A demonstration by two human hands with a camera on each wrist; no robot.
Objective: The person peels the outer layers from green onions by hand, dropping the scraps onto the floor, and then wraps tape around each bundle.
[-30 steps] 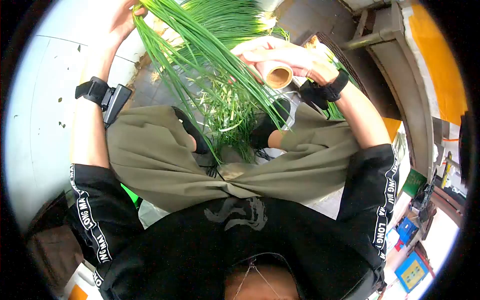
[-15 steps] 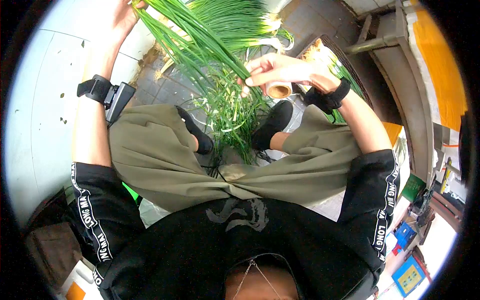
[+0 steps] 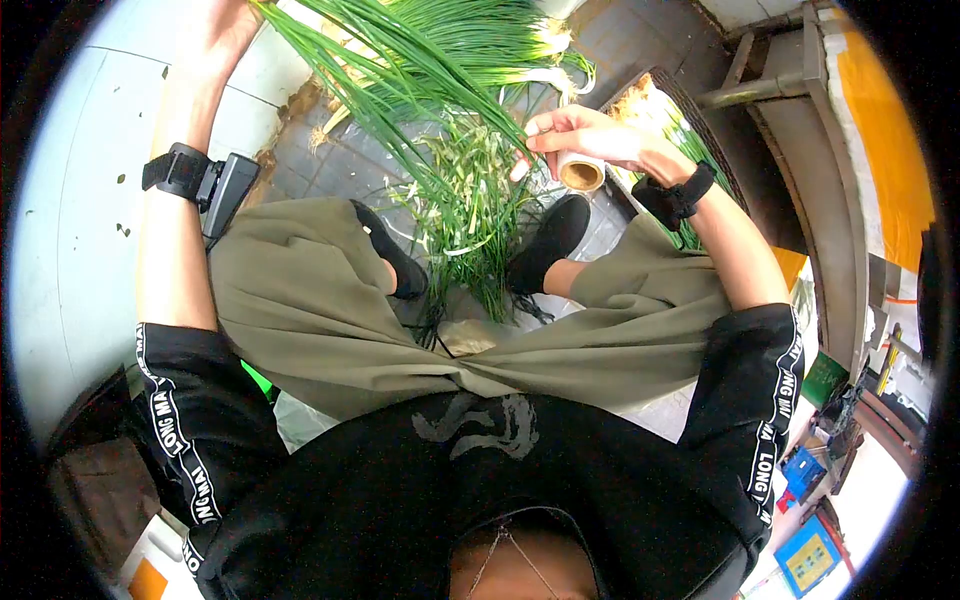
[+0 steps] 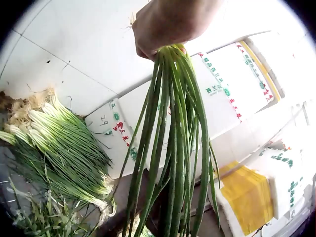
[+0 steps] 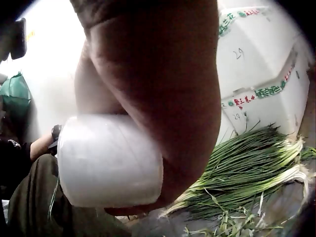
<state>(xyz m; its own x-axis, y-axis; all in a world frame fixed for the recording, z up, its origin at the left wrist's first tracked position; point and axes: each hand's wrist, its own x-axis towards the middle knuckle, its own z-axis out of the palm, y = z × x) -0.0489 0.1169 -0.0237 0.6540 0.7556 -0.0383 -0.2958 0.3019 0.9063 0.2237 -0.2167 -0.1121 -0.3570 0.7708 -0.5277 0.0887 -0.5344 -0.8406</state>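
My left grip (image 4: pixel 168 24) clamps the scallions (image 4: pixel 173 143) by their upper ends; limp, light, I reckon. Beside them my right grip (image 3: pixel 600 135) wraps the roll (image 3: pixel 581 174).

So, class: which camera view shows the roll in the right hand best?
Right wrist: the roll looms large, white side plain. Head shows only its small brown core end; left wrist shows none of it.

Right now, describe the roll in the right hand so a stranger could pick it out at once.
Start at the heap of green onions between the seated person's shoes. Just above the right-side shoe, the right hand grips a short pale roll. Nothing else there is a stubby cylinder with a brown cardboard core.
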